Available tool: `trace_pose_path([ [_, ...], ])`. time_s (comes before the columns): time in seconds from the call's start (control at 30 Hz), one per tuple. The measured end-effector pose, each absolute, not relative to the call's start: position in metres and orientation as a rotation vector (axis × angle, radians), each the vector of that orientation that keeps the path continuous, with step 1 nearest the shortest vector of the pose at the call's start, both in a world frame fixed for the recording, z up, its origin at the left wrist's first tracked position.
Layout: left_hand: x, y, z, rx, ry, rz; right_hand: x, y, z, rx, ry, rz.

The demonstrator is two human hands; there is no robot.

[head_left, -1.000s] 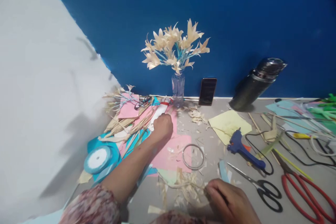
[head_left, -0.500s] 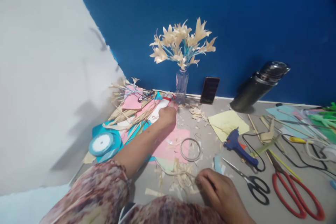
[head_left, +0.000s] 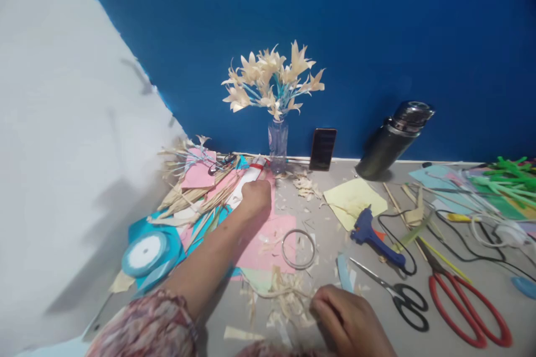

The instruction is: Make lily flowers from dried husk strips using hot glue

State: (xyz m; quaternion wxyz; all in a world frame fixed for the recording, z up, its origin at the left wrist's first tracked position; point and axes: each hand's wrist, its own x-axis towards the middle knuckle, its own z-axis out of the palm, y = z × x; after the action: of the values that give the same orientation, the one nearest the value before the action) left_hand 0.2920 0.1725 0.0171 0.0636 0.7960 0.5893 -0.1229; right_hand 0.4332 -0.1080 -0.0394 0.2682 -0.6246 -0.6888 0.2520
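Observation:
My left hand (head_left: 257, 198) reaches forward over pink paper (head_left: 262, 245), fingers curled in and mostly hidden. Right beside it lies a white object with a red band (head_left: 245, 178); whether the fingers grip it or something else is hidden. Near the front edge, my right hand (head_left: 352, 321) is closed, its fingertips meeting the end of a thin pale husk strand (head_left: 288, 289). Husk scraps (head_left: 293, 307) lie left of that hand. A metal ring (head_left: 298, 249) rests between the two hands, touching neither.
Pale flowers (head_left: 272, 78) stand in a clear bottle (head_left: 278, 145) by the wall. Rightward are a phone (head_left: 322, 149), a tilted flask (head_left: 391, 142), a blue glue gun (head_left: 377, 240), black-handled scissors (head_left: 408, 301) and red-handled scissors (head_left: 469, 307). A ribbon spool (head_left: 144, 255) lies left.
The view has shifted, so most things sit further left and slightly lower. Both hands keep nearly the same poses and places over the table.

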Motion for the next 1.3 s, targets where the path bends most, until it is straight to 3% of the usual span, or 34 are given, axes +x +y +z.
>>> trace_pose_path([
  [0.5, 0.275, 0.166, -0.005, 2.356, 1.892, -0.239, 0.432, -0.096, -0.04, -1.741, -1.844, 0.786],
  [0.87, 0.271, 0.182, 0.012, 2.336, 1.795, -0.251, 0.434, -0.099, -0.039, -1.748, -1.911, 0.757],
  [1.0, 0.257, 0.176, 0.013, 2.364, 1.76, -0.227, 0.436, -0.093, -0.016, -1.763, -1.979, 0.726],
  [1.17, 0.237, 0.155, 0.007, 2.432, 1.66, -0.149, 0.434, -0.014, 0.028, -1.66, -2.425, 0.569],
  [1.3, 0.229, 0.141, -0.002, 2.457, 1.661, -0.063, 0.413, 0.084, 0.031, -1.639, -2.551, 0.321],
])
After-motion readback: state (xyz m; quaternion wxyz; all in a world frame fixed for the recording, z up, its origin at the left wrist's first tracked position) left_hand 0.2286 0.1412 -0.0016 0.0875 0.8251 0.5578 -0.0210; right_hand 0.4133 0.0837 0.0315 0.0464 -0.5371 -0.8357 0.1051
